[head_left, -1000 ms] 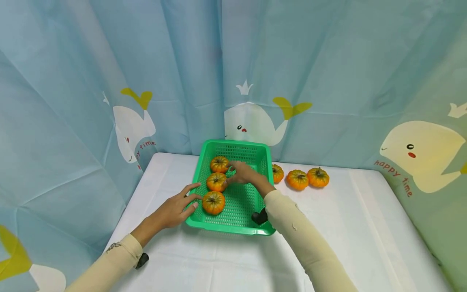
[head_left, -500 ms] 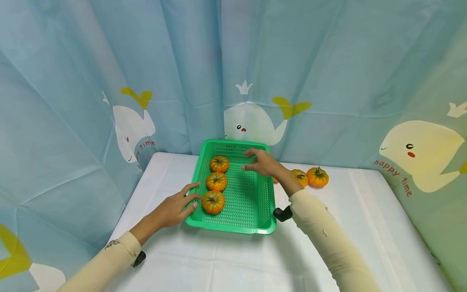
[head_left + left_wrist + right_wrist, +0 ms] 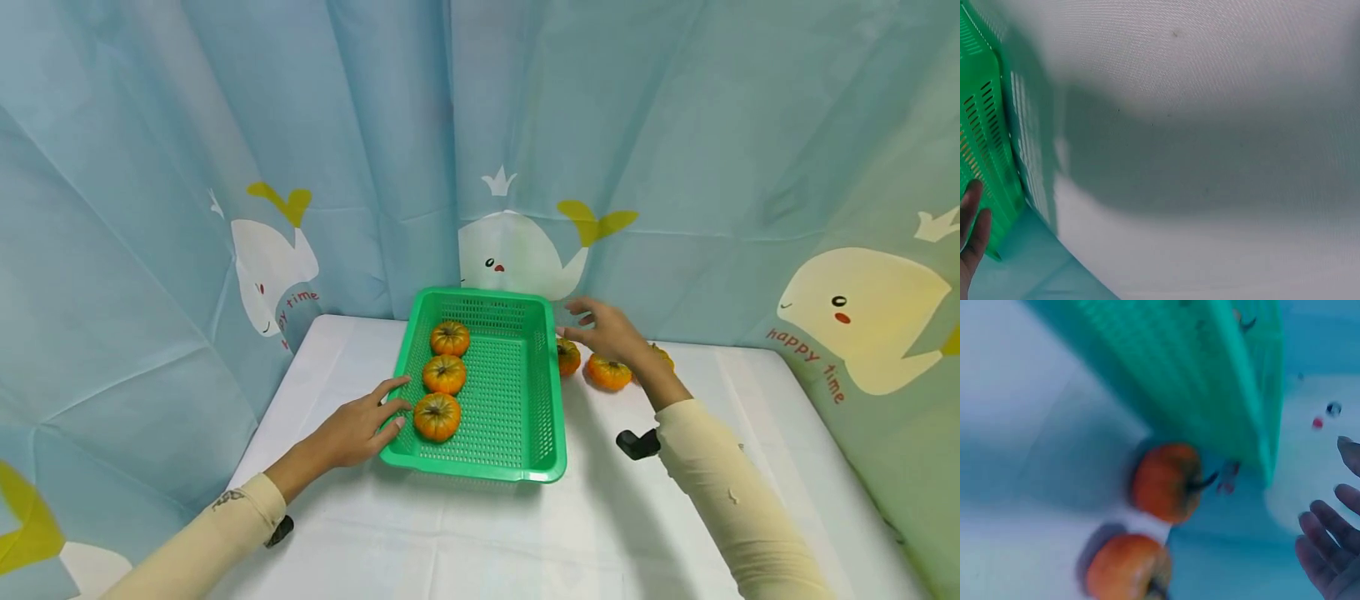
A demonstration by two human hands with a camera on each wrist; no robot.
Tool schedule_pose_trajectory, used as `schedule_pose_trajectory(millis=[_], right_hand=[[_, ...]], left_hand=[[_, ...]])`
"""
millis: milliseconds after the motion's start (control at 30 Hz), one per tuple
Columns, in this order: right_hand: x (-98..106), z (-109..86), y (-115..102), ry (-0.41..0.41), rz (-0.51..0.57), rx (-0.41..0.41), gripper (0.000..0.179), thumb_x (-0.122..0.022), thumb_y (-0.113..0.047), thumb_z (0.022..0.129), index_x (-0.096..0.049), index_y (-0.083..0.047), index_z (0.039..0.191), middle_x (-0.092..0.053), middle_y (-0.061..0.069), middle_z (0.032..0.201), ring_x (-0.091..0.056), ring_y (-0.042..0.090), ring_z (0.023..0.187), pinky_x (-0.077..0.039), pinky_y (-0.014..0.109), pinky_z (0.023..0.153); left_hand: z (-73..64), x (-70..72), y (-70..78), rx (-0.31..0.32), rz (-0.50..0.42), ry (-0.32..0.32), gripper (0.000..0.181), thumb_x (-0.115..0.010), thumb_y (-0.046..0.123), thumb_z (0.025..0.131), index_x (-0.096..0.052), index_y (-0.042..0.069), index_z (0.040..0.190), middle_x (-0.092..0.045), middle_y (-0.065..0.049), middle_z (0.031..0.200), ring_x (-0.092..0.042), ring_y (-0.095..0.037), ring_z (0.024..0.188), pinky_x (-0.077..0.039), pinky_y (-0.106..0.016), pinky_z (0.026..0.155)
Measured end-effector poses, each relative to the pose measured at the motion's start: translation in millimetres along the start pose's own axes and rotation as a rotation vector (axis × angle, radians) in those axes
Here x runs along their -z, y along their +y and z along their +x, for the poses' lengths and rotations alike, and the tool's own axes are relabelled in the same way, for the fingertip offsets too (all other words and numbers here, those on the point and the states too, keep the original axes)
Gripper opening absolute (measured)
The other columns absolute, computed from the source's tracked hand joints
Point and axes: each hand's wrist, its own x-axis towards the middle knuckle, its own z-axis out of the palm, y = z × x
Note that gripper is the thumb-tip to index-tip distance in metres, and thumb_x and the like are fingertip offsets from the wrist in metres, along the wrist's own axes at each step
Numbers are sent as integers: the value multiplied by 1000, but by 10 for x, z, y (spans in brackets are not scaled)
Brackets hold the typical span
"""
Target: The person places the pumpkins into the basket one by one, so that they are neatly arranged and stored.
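Three small orange pumpkins stand in a column along the left side of a green plastic basket (image 3: 553,400): a back one (image 3: 450,339), a middle one (image 3: 444,375) and a front one (image 3: 437,417). My left hand (image 3: 362,427) rests its spread fingers at the basket's left rim. Beyond the basket's right rim hovers my right hand (image 3: 609,333), fingers loosely bent, holding nothing. Below it on the table are more pumpkins: one beside the basket (image 3: 568,358), one in the middle (image 3: 607,374) and one mostly behind the wrist (image 3: 663,357). Two of them show blurred in the right wrist view.
A white cloth covers the table (image 3: 480,542). Behind it hangs a light blue curtain (image 3: 405,167) printed with whales, close to the table's back edge. A black wrist-camera piece (image 3: 637,444) juts from the right sleeve.
My right hand has let go of the back pumpkin in the basket and moved right, out over the rim to above the loose pumpkins. The left hand has stayed in place.
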Motion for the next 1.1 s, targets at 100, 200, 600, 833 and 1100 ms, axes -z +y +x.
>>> schedule_pose_trajectory(millis=[100,200,600,833,1100], right_hand=[[79,-71,206,30,-22,-35,56,-63,-33,100,-49,1,141,-49,26,145,-51,46,128,-47,58,100],[134,-137,410,60,-38,-82,57,-63,-34,100,-47,1,142,-46,28,147,-49,48,131,-45,61,102],[68,-341,1208,173,-67,-312,83,-67,-37,96,-27,11,151,-24,43,150,-25,61,136,-29,72,107],[-33,-425,1480,128,-113,-404,89,-67,-35,96,-18,15,152,-21,49,145,-24,67,132,-29,72,108],[-60,-462,1612,63,-131,-409,85,-67,-28,94,-22,21,147,-29,49,141,-30,63,132,-27,67,112]], left_hand=[[-1,7,6,-9,21,1,30,-51,30,105,-65,16,128,-40,-10,157,-69,-27,107,-56,-44,84],[-5,13,5,-15,34,3,30,-52,29,105,-65,15,127,-40,-11,157,-69,-27,106,-56,-44,84],[-9,17,-3,-31,54,9,29,-55,26,103,-67,11,126,-41,-12,156,-69,-27,103,-57,-45,83],[-5,6,6,-2,41,-9,32,-55,28,103,-66,14,130,-37,-12,159,-68,-26,107,-57,-43,82],[-8,1,-9,1,43,22,38,-56,32,103,-63,12,134,-35,-15,159,-69,-23,101,-56,-36,73]])
